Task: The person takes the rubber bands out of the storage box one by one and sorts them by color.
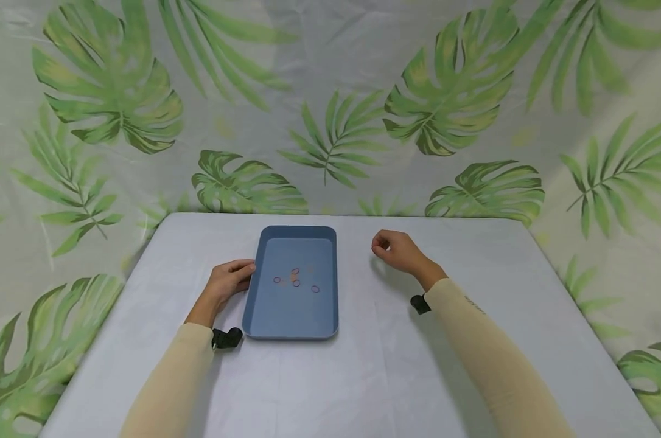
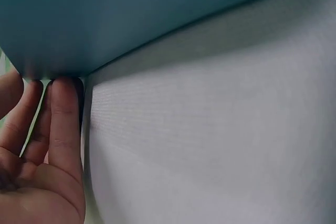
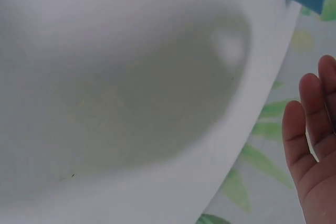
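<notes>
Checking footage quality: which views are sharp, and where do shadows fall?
Head view: sharp, evenly lit, rubber bands in the tray tiny. Left wrist view: tray wall blurred. Right wrist view: soft focus, a broad shadow on the table.

The tray (image 1: 290, 316) looks like smooth matt blue plastic with a soft sheen on its floor. Inside it, the small bands (image 1: 296, 281) seem to be thin rubber, though they are too small to be sure. Under the tray, the counter (image 1: 363, 377) wears a pale, finely woven matt cloth. Behind the counter hangs a slightly glossy leaf-print sheet (image 1: 330, 109), creased
</notes>
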Motion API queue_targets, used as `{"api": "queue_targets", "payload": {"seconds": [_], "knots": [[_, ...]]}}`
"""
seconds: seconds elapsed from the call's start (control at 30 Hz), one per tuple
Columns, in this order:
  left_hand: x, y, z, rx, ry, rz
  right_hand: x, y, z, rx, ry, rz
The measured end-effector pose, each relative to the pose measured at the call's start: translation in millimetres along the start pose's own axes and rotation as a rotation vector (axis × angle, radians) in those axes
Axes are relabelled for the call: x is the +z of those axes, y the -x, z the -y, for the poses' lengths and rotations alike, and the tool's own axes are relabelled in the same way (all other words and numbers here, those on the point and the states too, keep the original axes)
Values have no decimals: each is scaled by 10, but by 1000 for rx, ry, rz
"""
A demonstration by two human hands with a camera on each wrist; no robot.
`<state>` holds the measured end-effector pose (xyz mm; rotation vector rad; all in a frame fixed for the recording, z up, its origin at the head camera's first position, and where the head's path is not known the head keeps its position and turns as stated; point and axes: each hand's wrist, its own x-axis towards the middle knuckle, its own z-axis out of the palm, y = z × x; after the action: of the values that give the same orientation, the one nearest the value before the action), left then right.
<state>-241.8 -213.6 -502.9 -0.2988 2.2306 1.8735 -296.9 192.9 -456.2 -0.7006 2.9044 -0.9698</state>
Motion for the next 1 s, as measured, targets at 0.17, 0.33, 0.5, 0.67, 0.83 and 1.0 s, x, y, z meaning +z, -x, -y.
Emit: {"api": "queue_targets", "payload": {"seconds": [0.17,0.33,0.5,0.67,0.83,1.0], "knots": [[6,11,23,-28,9,-9,-39,15,-49,14,8,6],[12,9,39,-31,13,-11,-36,17,-164,64,44,11],[13,-7,47,-40,15,-23,-21,50,-260,107,65,10],[15,-11,51,-45,20,-32,62,66,-331,123,71,21],[22,-9,51,-29,18,-41,171,55,-324,91,78,23],[39,-6,46,-18,12,-48,276,33,-301,48,105,25]]}}
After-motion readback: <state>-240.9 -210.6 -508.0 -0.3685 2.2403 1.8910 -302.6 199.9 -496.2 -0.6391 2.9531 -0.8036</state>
